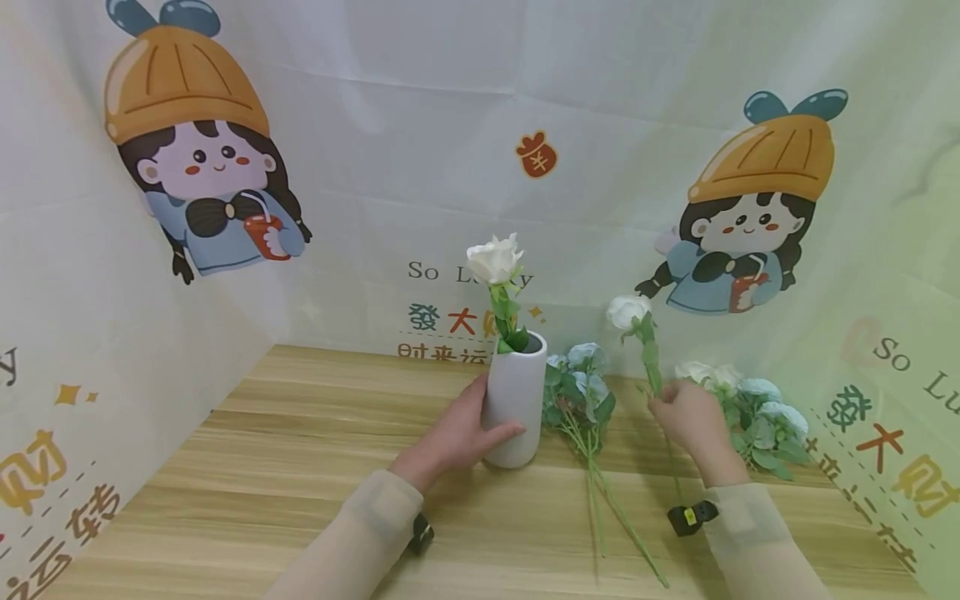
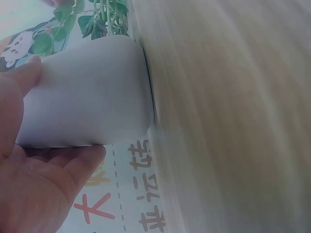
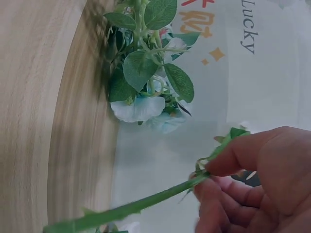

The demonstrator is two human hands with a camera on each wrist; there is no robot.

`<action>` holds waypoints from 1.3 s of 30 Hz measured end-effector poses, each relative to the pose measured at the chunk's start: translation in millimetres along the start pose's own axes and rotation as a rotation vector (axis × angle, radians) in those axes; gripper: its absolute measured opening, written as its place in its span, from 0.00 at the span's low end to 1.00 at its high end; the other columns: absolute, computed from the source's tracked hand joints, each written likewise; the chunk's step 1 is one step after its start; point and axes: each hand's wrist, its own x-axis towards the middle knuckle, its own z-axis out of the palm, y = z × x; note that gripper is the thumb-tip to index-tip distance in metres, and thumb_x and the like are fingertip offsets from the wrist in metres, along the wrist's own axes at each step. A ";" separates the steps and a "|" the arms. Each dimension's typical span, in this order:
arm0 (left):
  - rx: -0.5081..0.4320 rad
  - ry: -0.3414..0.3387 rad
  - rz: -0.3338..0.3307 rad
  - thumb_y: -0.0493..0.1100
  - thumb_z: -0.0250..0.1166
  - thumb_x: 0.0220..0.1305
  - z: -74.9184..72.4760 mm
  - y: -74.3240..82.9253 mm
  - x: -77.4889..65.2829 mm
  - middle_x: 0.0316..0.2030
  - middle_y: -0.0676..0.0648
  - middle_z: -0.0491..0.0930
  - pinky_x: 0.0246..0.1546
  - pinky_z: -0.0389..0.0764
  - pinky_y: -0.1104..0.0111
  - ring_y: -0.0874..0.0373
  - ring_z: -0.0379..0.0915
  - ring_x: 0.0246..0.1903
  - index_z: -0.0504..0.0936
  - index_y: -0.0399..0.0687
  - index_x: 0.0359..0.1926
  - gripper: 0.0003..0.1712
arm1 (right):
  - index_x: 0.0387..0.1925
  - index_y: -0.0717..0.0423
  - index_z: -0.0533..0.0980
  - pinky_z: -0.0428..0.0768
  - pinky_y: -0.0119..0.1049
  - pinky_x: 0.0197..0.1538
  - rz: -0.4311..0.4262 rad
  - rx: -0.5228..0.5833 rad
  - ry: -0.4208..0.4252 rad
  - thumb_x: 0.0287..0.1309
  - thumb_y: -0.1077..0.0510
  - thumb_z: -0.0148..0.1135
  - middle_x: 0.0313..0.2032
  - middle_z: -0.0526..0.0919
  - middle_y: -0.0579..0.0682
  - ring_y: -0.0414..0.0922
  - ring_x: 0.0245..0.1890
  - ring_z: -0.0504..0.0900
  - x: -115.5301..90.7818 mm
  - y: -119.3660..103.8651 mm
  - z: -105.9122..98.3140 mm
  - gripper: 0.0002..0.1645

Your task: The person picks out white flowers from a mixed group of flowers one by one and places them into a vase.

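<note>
A white vase (image 1: 514,408) stands upright on the table, a white rose (image 1: 495,262) rising from its mouth. My left hand (image 1: 461,429) grips the vase low on its side; the left wrist view shows the thumb and fingers on opposite sides of the vase (image 2: 92,92). To the right, my right hand (image 1: 693,417) pinches the green stem (image 3: 146,200) of a second white rose (image 1: 630,313) between thumb and fingers. That rose is held upright, bloom above the hand, its stem hanging below.
Pale blue flowers (image 1: 588,387) with long green stems lie on the wooden table (image 1: 300,450) just right of the vase. White and blue flowers (image 1: 780,421) lie beyond the right hand. A printed cloth (image 1: 375,167) hangs behind and at both sides.
</note>
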 end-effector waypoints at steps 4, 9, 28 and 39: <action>-0.008 -0.001 0.004 0.60 0.71 0.60 -0.2 0.3 0.5 0.63 0.44 0.66 0.60 0.71 0.52 0.54 0.65 0.58 0.51 0.45 0.75 0.54 | 0.41 0.65 0.75 0.78 0.46 0.25 -0.004 -0.004 0.058 0.67 0.54 0.52 0.34 0.81 0.61 0.52 0.27 0.78 -2.8 -1.6 -3.3 0.16; 0.001 -0.004 0.001 0.60 0.71 0.59 -0.9 0.7 0.5 0.63 0.43 0.65 0.61 0.70 0.52 0.53 0.64 0.59 0.50 0.45 0.75 0.55 | 0.48 0.66 0.74 0.79 0.45 0.24 -0.012 0.018 0.122 0.68 0.53 0.51 0.40 0.81 0.64 0.52 0.29 0.79 -3.3 -3.2 -4.5 0.19; 0.006 0.005 0.009 0.59 0.71 0.60 -1.0 1.7 -1.3 0.63 0.43 0.65 0.61 0.70 0.52 0.53 0.64 0.59 0.51 0.44 0.75 0.54 | 0.49 0.65 0.75 0.79 0.48 0.28 -0.068 0.082 0.230 0.71 0.55 0.50 0.44 0.81 0.64 0.55 0.33 0.80 -4.5 -7.8 -3.4 0.17; 0.003 0.001 0.003 0.60 0.71 0.60 -0.9 1.7 -0.7 0.63 0.43 0.65 0.61 0.70 0.52 0.53 0.64 0.59 0.51 0.44 0.75 0.54 | 0.50 0.64 0.76 0.80 0.57 0.37 -0.114 0.119 0.308 0.72 0.55 0.50 0.44 0.81 0.63 0.58 0.41 0.79 -3.8 -14.0 -3.6 0.17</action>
